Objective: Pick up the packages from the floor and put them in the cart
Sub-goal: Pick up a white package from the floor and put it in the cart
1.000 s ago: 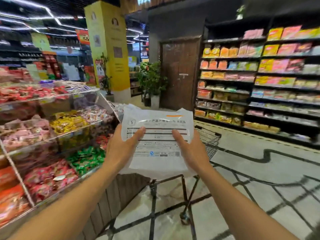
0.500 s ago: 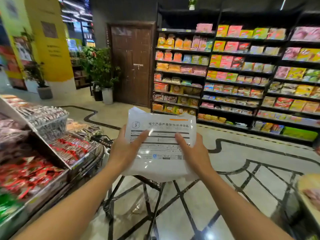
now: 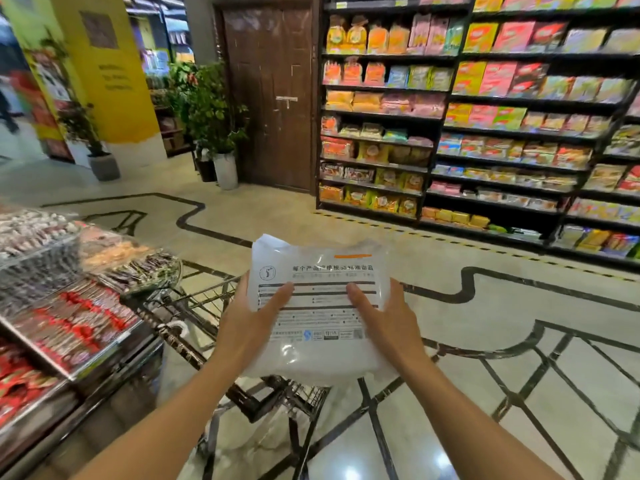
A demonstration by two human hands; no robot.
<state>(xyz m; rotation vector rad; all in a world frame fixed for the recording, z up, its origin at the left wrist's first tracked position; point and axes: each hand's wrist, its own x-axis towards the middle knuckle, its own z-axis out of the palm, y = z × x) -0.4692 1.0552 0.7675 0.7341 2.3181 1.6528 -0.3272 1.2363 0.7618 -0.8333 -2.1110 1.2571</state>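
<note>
Both hands held one white package [image 3: 320, 306] up in the air, over the wire cart [image 3: 207, 306]. Left hand [image 3: 247, 329] gripped its left edge, thumb lying across the printed front. Right hand [image 3: 388, 323] gripped the right edge the same way, thumb on the label. The fingers behind the package were hidden. Package sat flat-ish, printed side facing the camera, not in the cart yet. Snack display [image 3: 69, 306] stood on the left, stocked shelves [image 3: 485, 133] beyond, patterned floor [image 3: 519, 393] below.
</note>
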